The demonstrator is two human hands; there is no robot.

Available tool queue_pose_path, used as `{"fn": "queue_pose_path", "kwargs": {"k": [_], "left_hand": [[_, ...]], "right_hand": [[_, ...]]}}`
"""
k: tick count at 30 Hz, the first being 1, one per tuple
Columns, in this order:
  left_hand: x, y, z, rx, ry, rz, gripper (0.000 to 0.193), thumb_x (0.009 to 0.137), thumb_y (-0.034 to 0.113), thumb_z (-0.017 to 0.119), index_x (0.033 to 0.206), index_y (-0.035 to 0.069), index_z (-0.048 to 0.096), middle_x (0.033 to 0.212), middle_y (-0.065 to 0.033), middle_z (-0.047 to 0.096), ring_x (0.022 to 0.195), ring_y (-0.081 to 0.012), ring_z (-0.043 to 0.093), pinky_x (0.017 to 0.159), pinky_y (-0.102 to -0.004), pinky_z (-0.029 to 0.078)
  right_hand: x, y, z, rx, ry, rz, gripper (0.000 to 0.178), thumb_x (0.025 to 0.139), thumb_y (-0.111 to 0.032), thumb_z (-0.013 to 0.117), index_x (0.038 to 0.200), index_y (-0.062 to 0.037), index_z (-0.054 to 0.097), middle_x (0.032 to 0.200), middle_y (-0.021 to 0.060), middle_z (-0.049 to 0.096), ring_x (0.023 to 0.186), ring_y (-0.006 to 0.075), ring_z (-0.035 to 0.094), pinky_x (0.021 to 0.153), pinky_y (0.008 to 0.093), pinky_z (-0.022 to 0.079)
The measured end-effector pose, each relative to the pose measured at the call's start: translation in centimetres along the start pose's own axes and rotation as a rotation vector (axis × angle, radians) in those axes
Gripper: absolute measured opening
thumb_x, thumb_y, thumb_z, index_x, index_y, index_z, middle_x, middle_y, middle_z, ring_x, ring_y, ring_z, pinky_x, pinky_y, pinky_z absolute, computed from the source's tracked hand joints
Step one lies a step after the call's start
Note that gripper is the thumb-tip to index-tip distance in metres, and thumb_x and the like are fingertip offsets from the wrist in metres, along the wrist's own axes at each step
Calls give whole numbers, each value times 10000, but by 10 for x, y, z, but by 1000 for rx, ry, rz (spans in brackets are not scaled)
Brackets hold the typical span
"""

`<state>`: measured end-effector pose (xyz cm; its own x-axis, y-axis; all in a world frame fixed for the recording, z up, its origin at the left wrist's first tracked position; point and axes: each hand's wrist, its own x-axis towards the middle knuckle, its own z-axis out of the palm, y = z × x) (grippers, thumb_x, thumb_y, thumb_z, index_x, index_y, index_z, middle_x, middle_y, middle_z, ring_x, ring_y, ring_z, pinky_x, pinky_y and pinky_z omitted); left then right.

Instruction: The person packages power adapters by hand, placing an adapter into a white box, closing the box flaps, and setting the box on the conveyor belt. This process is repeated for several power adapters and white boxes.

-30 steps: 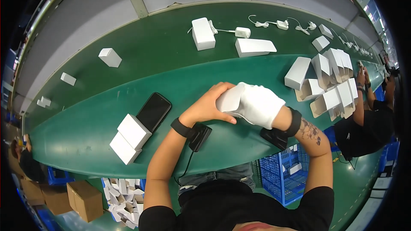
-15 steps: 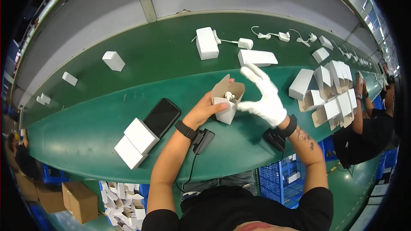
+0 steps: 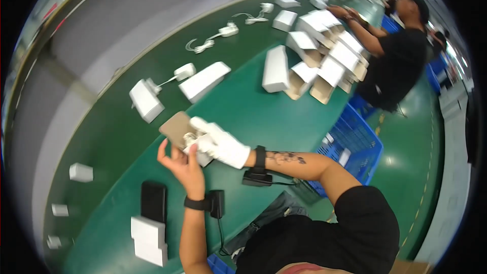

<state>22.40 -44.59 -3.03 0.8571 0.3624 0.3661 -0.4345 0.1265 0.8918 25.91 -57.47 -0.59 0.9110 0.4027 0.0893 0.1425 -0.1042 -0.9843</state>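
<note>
Hands meet over the near edge of the green belt (image 3: 238, 106). Our gloved right hand (image 3: 220, 144) grips a small open box (image 3: 183, 133), flap up. Our bare left hand (image 3: 183, 165) is loosely curled under it, fingertips touching. Phone (image 3: 153, 201) and stacked white boxes (image 3: 149, 240) lie further left along that edge.

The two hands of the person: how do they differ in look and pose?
The right hand wears a white glove; the left hand is bare. The right hand grips the small open box from the side; the left hand is open beneath it. Both wear black wristbands.
</note>
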Motion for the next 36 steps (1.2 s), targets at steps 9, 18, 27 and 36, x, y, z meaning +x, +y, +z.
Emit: {"fn": "queue_pose_path", "kwargs": {"k": [9,18,27,36], "left_hand": [[16,-1,-21,388,-439,91,331,935,112,511,1248,10,540,1285,-158,459,1148,-243,483,975,-340,378],[25,-9,-27,781,-436,414,296,916,72,530,1202,-2,561,1329,-129,427,1140,-249,487,955,-347,393],[17,-42,-5,263,-546,-126,727,718,60,723,1334,1,341,1255,-130,455,1169,-246,454,995,-349,363],[19,-19,2,620,-462,15,738,611,317,837,1198,20,502,1122,-153,596,1020,-311,591,852,-360,471]], "right_hand": [[0,16,-11,-203,119,-500,373,848,-198,573,1193,-95,474,926,96,592,834,294,620,728,339,505],[12,-4,-33,259,-165,-156,510,750,-13,655,1236,-98,522,1152,87,571,1025,217,586,881,307,477],[0,17,-53,-349,-35,-566,352,836,-363,611,1118,-158,653,1071,110,646,978,299,611,850,355,495],[0,9,-47,-259,-141,-270,436,918,-362,498,1279,-118,530,1240,115,556,1088,272,558,918,338,459]]}}
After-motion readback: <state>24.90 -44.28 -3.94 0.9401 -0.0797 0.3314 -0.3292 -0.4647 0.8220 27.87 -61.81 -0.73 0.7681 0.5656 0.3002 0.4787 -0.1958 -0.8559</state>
